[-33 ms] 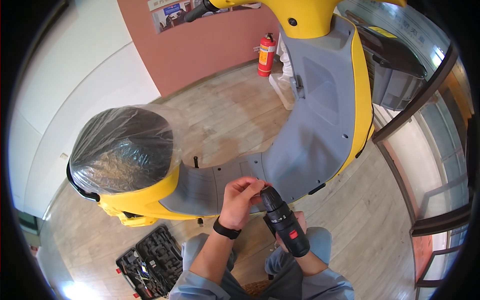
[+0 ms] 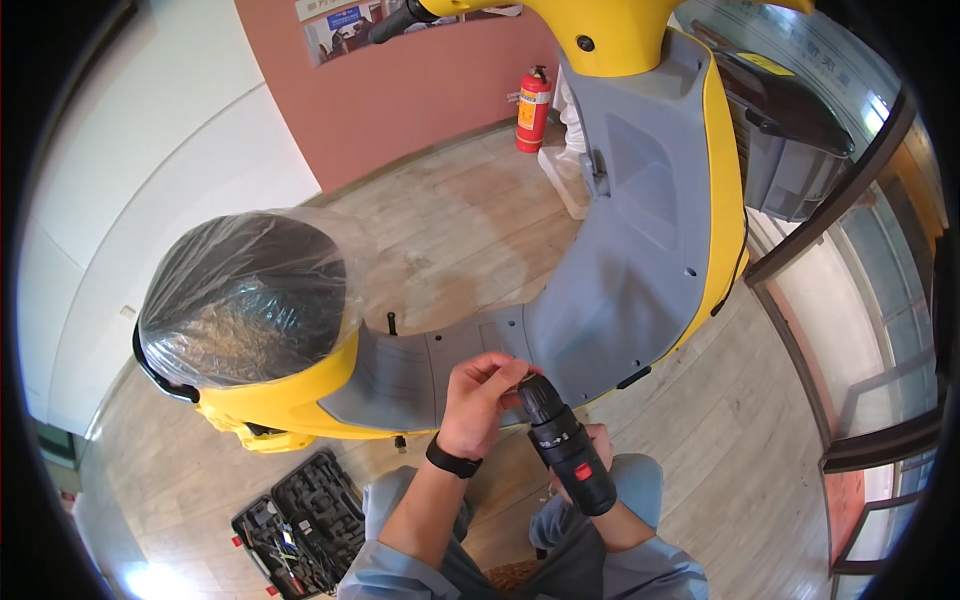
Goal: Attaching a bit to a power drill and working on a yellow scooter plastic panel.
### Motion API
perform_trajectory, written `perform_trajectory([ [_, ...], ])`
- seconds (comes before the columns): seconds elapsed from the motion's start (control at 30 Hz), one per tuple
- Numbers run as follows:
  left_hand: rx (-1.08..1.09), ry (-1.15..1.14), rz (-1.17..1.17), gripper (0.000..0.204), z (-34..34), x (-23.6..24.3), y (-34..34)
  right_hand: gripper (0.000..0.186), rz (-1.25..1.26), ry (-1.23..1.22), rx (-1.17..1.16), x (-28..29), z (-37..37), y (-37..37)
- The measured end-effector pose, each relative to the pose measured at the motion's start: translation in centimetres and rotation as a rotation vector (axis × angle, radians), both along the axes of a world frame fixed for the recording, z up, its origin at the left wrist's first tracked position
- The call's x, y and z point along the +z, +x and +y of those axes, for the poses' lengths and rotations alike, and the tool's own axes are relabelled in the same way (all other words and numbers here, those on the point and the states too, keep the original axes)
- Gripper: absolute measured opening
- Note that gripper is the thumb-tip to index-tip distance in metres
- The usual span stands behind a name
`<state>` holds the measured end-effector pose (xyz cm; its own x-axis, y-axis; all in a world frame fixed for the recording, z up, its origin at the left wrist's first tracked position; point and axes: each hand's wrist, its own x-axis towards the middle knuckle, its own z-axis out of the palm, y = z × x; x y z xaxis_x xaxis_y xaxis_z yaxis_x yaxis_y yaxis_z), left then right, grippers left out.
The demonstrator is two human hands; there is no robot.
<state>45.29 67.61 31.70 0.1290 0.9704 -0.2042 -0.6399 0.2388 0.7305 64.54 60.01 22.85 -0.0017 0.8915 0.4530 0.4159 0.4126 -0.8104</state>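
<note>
While holding the drill (image 2: 572,455): brace it above the knees, nose forward and slightly left, tail toward the lap — best steadied so for any fine work at the front.
Right hand (image 2: 601,441): wrapped around the drill's grip, mostly hidden behind the body; finger on or off the trigger, cannot tell. Safer kept off it during fingertip work at the nose.
Left hand (image 2: 478,402): thumb and forefinger held together at the tip of the chuck (image 2: 541,399), touching or just beside it; whether pinching a small bit, cannot tell. If fitting one, probably best seated straight and centred, then tightened and lightly tugged as a check.
Black wristband (image 2: 454,458): around the left wrist, behind the chuck — worth minding near spinning parts.
Yellow-and-grey scooter (image 2: 600,320): standing just ahead, footboard beyond the chuck; wiser to hold the nose off the panel, to avoid scratches.
Tool case (image 2: 318,490): lying open on the floor, left of the knees, handily within sight.
</note>
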Motion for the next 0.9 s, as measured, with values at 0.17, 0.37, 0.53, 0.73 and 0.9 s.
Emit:
perform_trajectory([
  [0.17,-0.046,0.029,0.009,0.012,0.1,0.5,-0.5,0.05,-0.035,0.044,-0.002,-1.1,0.1,0.3],
  [0.37,-0.087,0.002,0.008,0.014,0.1,0.8,-1.1,0.031,0.015,0.021,0.019,-0.5,-0.3,0.2],
  [0.53,-0.085,0.007,-0.003,0.015,-0.1,0.8,-0.8,0.03,-0.008,0.047,-0.01,-0.2,-0.3,0.0],
  [0.73,-0.086,0.019,-0.009,0.018,-0.1,0.7,-0.7,0.041,-0.054,0.122,-0.035,-1.2,0.0,-0.2],
  [0.9,-0.131,0.013,-0.102,0.021,0.0,0.7,-0.8,0.048,-0.083,0.126,-0.042,-1.3,0.1,-0.3],
])
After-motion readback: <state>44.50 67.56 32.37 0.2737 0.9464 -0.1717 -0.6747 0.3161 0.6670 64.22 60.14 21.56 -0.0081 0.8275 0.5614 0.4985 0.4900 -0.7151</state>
